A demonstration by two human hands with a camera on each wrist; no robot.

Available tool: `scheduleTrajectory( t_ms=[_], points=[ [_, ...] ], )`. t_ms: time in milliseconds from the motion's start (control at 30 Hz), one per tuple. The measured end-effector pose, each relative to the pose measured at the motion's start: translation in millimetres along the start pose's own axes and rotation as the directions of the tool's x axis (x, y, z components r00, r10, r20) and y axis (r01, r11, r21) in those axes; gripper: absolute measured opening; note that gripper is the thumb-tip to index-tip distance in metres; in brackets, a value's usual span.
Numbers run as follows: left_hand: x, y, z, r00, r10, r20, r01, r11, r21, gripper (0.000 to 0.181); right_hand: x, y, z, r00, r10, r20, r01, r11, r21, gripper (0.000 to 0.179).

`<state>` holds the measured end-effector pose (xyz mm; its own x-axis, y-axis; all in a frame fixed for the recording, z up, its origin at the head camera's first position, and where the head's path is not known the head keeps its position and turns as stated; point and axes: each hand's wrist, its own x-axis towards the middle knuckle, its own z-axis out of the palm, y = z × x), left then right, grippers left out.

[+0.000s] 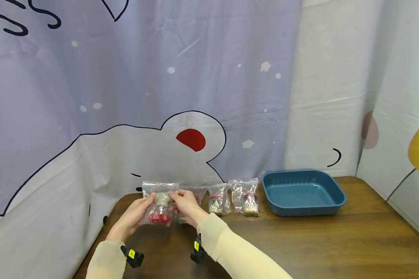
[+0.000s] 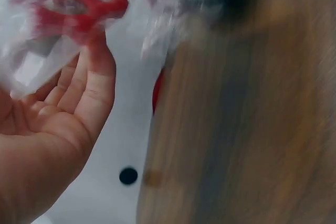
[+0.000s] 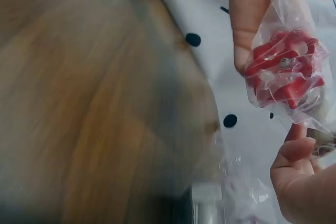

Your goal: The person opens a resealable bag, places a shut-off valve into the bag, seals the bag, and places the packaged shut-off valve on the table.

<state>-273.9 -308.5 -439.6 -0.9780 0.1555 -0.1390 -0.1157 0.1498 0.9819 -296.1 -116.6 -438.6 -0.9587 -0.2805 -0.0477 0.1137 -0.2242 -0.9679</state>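
Both hands hold up a clear zip bag (image 1: 147, 190) at the left part of the table. Inside it is a valve with a pale metal body (image 1: 162, 199) and a red handwheel (image 1: 160, 219) pointing down. My left hand (image 1: 134, 215) grips the bag's left side, thumb at the valve body. From the right, my right hand (image 1: 186, 205) pinches the other side near the top of the body. In the right wrist view the red handwheel (image 3: 286, 66) shows through crinkled plastic between the two hands. Part of another bag (image 1: 197, 190) shows behind my right hand.
Two more bagged valves with brass-coloured bodies, one nearer (image 1: 216, 203) and one farther right (image 1: 250, 205), lie in a row along the table's back. Beside them stands a blue rectangular basin (image 1: 303, 211). A printed curtain (image 1: 195, 77) hangs behind the wooden table (image 1: 300, 248).
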Motion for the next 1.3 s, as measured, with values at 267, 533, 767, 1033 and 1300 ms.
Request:
scheduleTrajectory(
  t_ms=[267,533,767,1033,1300],
  points=[
    [9.5,-22.2,-33.1,0.986,-0.052,-0.161,0.048,0.998,-0.028,0.063,24.4,9,34,0.994,0.11,0.027,-0.113,0.987,0.116,0.014],
    [9.2,-52.9,-54.0,0.972,-0.089,-0.217,0.099,0.994,0.036,0.079,26.0,22,58,0.98,0.183,0.081,-0.193,0.971,0.143,0.019],
    [14.3,-59.4,-52.6,0.957,-0.117,-0.265,0.152,0.982,0.113,0.076,28.9,33,62,0.976,0.218,0.017,-0.218,0.956,0.195,0.027],
    [14.0,-59.3,-49.9,0.954,-0.108,-0.281,0.178,0.955,0.238,0.068,27.5,40,58,0.965,0.252,0.079,-0.264,0.931,0.254,0.047],
    [14.7,-42.8,-50.1,0.936,0.023,-0.352,0.157,0.866,0.475,0.055,23.5,29,49,0.969,0.192,0.155,-0.223,0.95,0.217,0.051]
  ],
)
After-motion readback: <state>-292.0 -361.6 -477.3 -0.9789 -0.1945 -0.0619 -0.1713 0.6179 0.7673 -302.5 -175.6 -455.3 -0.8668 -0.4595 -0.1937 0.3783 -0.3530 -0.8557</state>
